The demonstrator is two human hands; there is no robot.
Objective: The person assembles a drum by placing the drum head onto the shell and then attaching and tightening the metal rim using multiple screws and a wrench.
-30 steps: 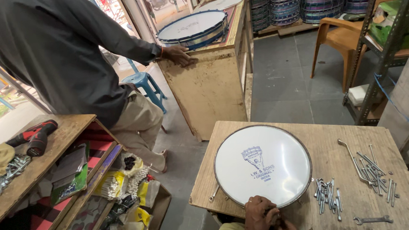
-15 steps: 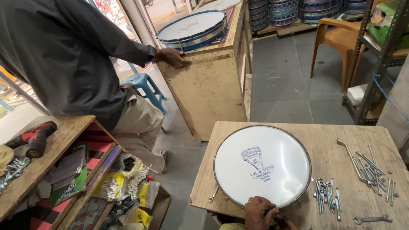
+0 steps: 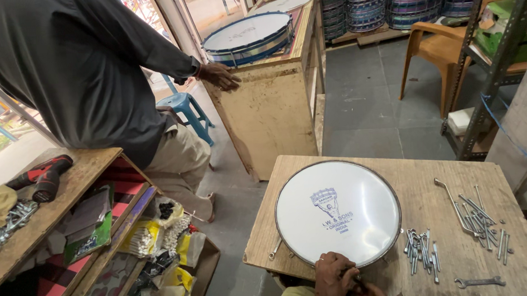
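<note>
A round frame drum (image 3: 338,213) with a white printed skin and a metal rim lies flat on a wooden table (image 3: 434,187). My left hand (image 3: 333,276), with a ring on one finger, curls over the drum's near rim. My right hand (image 3: 370,294) presses against it at the frame's bottom edge and is mostly cut off. Something small sits between the fingers at the rim, but I cannot make out what. A pile of short bolts (image 3: 422,251) lies just right of my hands.
Long hooked rods (image 3: 477,215) and a spanner (image 3: 480,282) lie on the table's right. Another person (image 3: 73,74) stands at the left, a hand (image 3: 219,77) on a wooden crate (image 3: 270,105) bearing a blue-rimmed drum (image 3: 247,38). A workbench with a drill (image 3: 42,174), a chair (image 3: 435,49) and a rack (image 3: 499,63) surround.
My hands stay together at the drum's near rim. The other person's hand on the crate has slid slightly to the left.
</note>
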